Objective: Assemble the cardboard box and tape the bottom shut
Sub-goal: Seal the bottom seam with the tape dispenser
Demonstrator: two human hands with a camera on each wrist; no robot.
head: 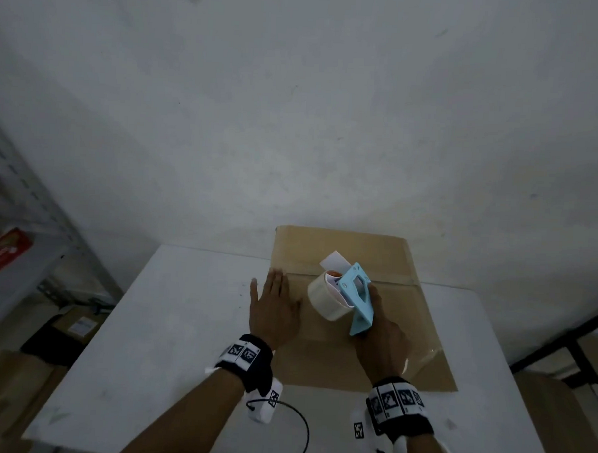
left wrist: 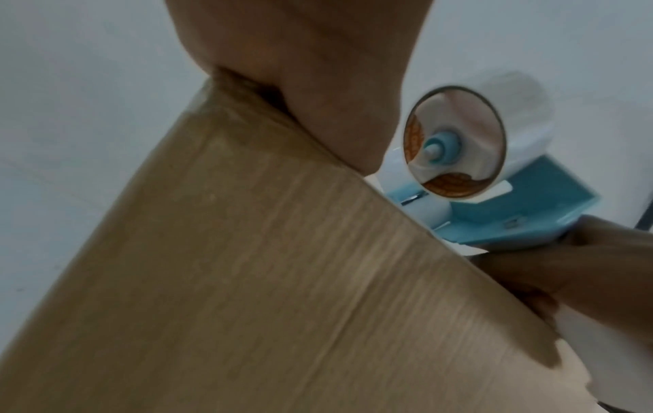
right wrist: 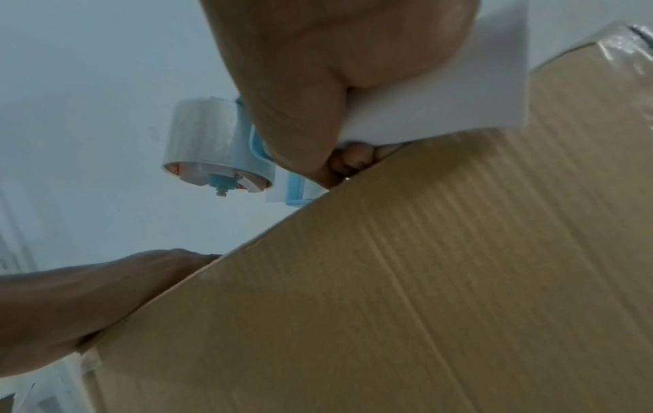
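This looks like a storeroom or packing room, though the dim, grainy picture leaves some doubt. Beyond the hands rises a bare, scuffed white wall [head: 296,106]. Far out to the left of the left hand [head: 274,311] stands a grey metal rack [head: 28,194] of perforated uprights, a red package [head: 1,254] lying on its shelf. Below it, brown cartons [head: 77,326] sit on the floor. Under both hands is a plain white table [head: 170,323], and to the right of the right hand [head: 382,336] runs a dark frame [head: 566,344].
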